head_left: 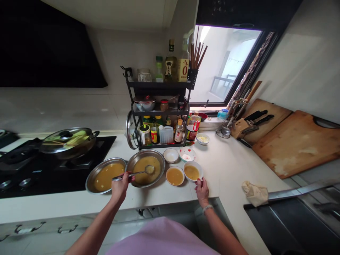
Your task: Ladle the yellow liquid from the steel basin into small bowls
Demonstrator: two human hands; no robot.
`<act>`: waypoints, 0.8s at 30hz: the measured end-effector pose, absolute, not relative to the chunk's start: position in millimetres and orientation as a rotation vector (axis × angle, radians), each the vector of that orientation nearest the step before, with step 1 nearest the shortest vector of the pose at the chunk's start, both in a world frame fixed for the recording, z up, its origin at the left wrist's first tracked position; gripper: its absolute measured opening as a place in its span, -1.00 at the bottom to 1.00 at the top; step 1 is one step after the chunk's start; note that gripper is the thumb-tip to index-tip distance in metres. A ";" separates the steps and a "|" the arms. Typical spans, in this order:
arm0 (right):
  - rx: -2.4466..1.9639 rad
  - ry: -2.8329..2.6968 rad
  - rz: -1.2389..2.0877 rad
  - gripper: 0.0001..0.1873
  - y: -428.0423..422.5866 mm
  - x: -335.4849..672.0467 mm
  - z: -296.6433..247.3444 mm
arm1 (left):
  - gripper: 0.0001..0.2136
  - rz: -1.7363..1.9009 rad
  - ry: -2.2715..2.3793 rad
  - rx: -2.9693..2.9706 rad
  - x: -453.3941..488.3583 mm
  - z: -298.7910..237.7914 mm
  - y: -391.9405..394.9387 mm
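My left hand point(120, 187) is closed round the handle of a metal ladle point(134, 174). The ladle's bowl dips into yellowish-brown liquid in a round steel basin point(162, 170). To its left stands a second steel basin point(89, 184) with orange-brown liquid and pale bits in it. My right hand point(202, 190) grips the near rim of a white bowl point(200, 165), which holds some brownish liquid. Just left of that bowl sits a smaller bowl point(175, 176) filled with orange-brown liquid. Behind them are a small white bowl point(170, 156) and a patterned bowl point(187, 154) with white powder.
A lidded pan point(69, 141) rests on the black stove point(53, 180) at left. Behind the basins rises a black rack point(159, 84) of bottles. A bowl of pale chopped pieces point(203, 138), a knife block point(240, 128), cutting boards point(297, 141) and the sink point(287, 226) lie rightward.
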State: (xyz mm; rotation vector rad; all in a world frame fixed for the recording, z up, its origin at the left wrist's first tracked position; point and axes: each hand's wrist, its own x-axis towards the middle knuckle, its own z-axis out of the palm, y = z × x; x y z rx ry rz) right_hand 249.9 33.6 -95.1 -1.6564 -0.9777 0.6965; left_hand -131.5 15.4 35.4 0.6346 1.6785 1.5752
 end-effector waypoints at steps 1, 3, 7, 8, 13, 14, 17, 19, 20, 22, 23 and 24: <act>-1.656 -0.979 0.697 -0.17 33.6 249.9 -95.1 | -0.86 1.595 1.657 0.614 -130.6 38.0 15.7; -1.655 -0.980 0.697 -0.17 33.6 250.0 -94.9 | -0.87 1.622 1.614 0.581 -128.2 42.4 16.3; -1.655 -0.984 0.694 -0.18 33.1 250.2 -93.8 | -0.86 1.634 1.553 0.571 -119.5 50.1 16.9; -1.654 -0.985 0.691 -0.18 32.9 250.0 -93.4 | -0.86 1.632 1.538 0.586 -116.4 52.3 17.0; -1.642 -0.988 0.682 -0.21 32.5 248.5 -91.7 | -0.89 1.599 1.455 0.644 -94.3 66.7 19.4; -1.640 -0.987 0.680 -0.21 32.5 248.2 -91.7 | -0.88 1.588 1.438 0.653 -88.5 70.3 20.6; -1.635 -0.985 0.675 -0.19 32.5 247.6 -92.2 | -0.86 1.544 1.394 0.684 -68.4 81.0 26.5; -1.629 -0.983 0.673 -0.18 32.4 247.4 -92.6 | -0.87 1.524 1.381 0.705 -53.1 86.9 32.0; -1.627 -0.982 0.672 -0.18 32.3 247.4 -92.7 | -0.88 1.512 1.378 0.718 -45.1 89.1 35.0; -1.621 -0.980 0.670 -0.20 32.1 247.3 -92.8 | -0.88 1.476 1.371 0.757 -28.8 91.3 40.9; -1.619 -0.978 0.668 -0.21 32.1 247.2 -92.8 | -0.88 1.451 1.364 0.790 -20.7 91.2 43.5; -1.617 -0.975 0.666 -0.21 32.0 247.1 -92.7 | -0.87 1.421 1.358 0.827 -12.6 90.2 45.9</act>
